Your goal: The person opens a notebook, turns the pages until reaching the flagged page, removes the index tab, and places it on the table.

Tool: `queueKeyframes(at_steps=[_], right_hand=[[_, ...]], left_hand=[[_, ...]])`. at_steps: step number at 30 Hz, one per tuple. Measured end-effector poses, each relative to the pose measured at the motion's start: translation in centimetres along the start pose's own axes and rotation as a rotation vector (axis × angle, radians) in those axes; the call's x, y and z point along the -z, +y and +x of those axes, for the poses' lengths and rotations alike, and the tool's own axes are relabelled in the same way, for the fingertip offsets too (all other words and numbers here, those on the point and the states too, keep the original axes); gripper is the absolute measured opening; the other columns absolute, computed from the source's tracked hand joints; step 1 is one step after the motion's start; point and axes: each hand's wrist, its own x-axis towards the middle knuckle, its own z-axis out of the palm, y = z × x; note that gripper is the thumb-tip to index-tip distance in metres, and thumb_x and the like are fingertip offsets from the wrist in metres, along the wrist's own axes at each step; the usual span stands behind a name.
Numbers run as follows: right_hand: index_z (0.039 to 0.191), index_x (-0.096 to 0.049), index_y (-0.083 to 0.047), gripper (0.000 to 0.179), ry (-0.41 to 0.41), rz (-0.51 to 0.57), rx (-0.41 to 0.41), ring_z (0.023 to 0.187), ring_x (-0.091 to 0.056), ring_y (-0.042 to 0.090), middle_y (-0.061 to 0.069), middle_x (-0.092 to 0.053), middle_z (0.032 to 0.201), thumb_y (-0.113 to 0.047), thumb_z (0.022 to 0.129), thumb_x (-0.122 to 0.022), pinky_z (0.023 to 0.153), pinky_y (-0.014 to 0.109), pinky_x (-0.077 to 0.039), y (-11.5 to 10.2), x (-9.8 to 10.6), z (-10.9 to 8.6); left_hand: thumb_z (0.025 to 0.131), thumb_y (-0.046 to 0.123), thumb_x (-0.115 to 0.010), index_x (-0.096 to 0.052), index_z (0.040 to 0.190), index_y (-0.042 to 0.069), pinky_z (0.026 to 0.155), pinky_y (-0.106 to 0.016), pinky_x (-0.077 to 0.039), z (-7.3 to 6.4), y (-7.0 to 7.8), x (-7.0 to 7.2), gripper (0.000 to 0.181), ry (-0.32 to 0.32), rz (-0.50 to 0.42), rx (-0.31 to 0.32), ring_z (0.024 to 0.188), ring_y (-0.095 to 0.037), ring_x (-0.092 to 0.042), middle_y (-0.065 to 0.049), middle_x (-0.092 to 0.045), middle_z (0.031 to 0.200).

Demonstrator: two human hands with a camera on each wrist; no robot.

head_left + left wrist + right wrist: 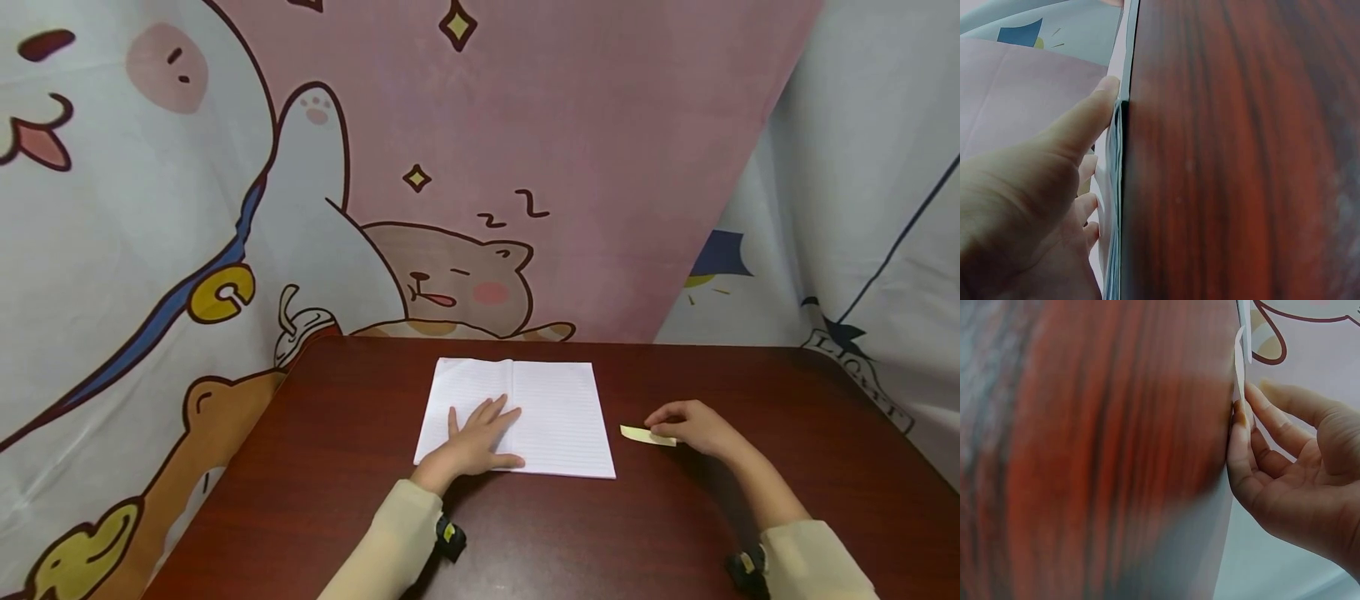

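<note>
An open lined notebook (558,417) lies flat on the table. My left hand (474,442) rests on its left page with fingers spread, the thumb reaching to the lower edge near the fold. In the left wrist view the thumb (1088,119) lies along the notebook's edge, whose stacked pages (1113,206) show. To the right of the notebook, my right hand (693,427) pinches a yellow paper strip (637,434) by its right end, just above the tabletop. The right wrist view has the strip (1240,369) nearly edge-on, held between the fingers of the right hand (1297,450).
The dark red-brown wooden table (570,542) extends around the notebook on all sides. Behind it hangs a pink and white cartoon cloth (600,167), meeting the table's back edge. A pale cloth (877,250) hangs at the right side.
</note>
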Motion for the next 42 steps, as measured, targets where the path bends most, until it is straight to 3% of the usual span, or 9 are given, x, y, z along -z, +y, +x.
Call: queueKeyframes(at_steps=[8,13,18,22,26,30,36,42], right_hand=[[0.104,-0.073,0.002,0.021,-0.002,0.024,-0.001,0.081,-0.058,0.018,0.021,-0.070,0.106,-0.016,0.095,-0.066,0.064,0.027,-0.050,0.5,0.2,0.0],[0.107,-0.071,0.004,0.023,-0.004,0.037,-0.018,0.079,-0.061,0.019,0.023,-0.069,0.108,-0.016,0.096,-0.064,0.066,0.030,-0.052,0.8,0.6,0.0],[0.111,-0.069,0.004,0.025,0.010,0.055,-0.051,0.080,-0.060,0.019,0.025,-0.066,0.113,-0.017,0.098,-0.062,0.067,0.032,-0.052,1.3,0.8,-0.2],[0.115,-0.068,0.002,0.028,0.038,0.056,-0.056,0.080,-0.061,0.020,0.027,-0.063,0.118,-0.020,0.099,-0.061,0.067,0.032,-0.050,1.5,1.0,-0.3],[0.115,-0.068,0.001,0.029,0.099,0.025,-0.029,0.083,-0.065,0.022,0.027,-0.065,0.118,-0.023,0.100,-0.061,0.065,0.030,-0.050,1.1,1.6,-0.2],[0.117,-0.068,-0.001,0.032,0.164,-0.012,-0.024,0.091,-0.065,0.029,0.025,-0.067,0.116,-0.028,0.100,-0.061,0.066,0.032,-0.049,0.4,2.3,-0.1],[0.118,-0.067,-0.006,0.033,0.273,-0.058,-0.006,0.115,-0.056,0.047,0.029,-0.062,0.128,-0.032,0.102,-0.057,0.083,0.053,-0.047,-1.6,3.1,0.0],[0.123,-0.063,-0.002,0.034,0.417,-0.077,0.062,0.113,-0.058,0.047,0.027,-0.065,0.123,-0.027,0.101,-0.058,0.087,0.060,-0.047,-4.4,2.6,0.5]], left_hand=[[0.089,0.054,-0.068,-0.033,0.157,0.024,0.116,-0.074,0.002,0.1,-0.1,-0.1,0.081,0.001,0.005,0.007,0.155,-0.028,-0.015,-0.002,-0.015,0.169],[0.089,0.053,-0.069,-0.034,0.156,0.023,0.115,-0.075,0.000,0.1,0.0,0.0,0.081,0.006,0.025,0.019,0.155,-0.029,-0.017,-0.003,-0.017,0.168],[0.089,0.052,-0.069,-0.038,0.155,0.022,0.114,-0.077,-0.006,0.1,0.3,0.2,0.079,0.015,0.058,0.031,0.153,-0.030,-0.021,-0.005,-0.021,0.167],[0.090,0.054,-0.067,-0.041,0.153,0.022,0.114,-0.075,-0.015,0.5,0.2,0.3,0.075,0.061,0.107,0.039,0.150,-0.029,-0.029,-0.004,-0.032,0.163],[0.091,0.057,-0.064,-0.042,0.152,0.023,0.115,-0.071,-0.022,1.0,-0.1,0.8,0.073,0.132,0.170,0.046,0.144,-0.029,-0.038,-0.002,-0.041,0.158],[0.092,0.058,-0.062,-0.042,0.152,0.023,0.116,-0.069,-0.024,1.3,-0.1,2.0,0.073,0.177,0.198,0.047,0.143,-0.030,-0.040,-0.002,-0.041,0.158],[0.094,0.056,-0.060,-0.041,0.152,0.022,0.117,-0.065,-0.026,1.6,-0.1,4.2,0.070,0.251,0.268,0.044,0.144,-0.029,-0.040,-0.001,-0.039,0.159],[0.095,0.053,-0.059,-0.040,0.153,0.021,0.121,-0.062,-0.022,2.1,0.1,5.8,0.069,0.350,0.358,0.069,0.146,-0.026,-0.037,-0.001,-0.037,0.160]])
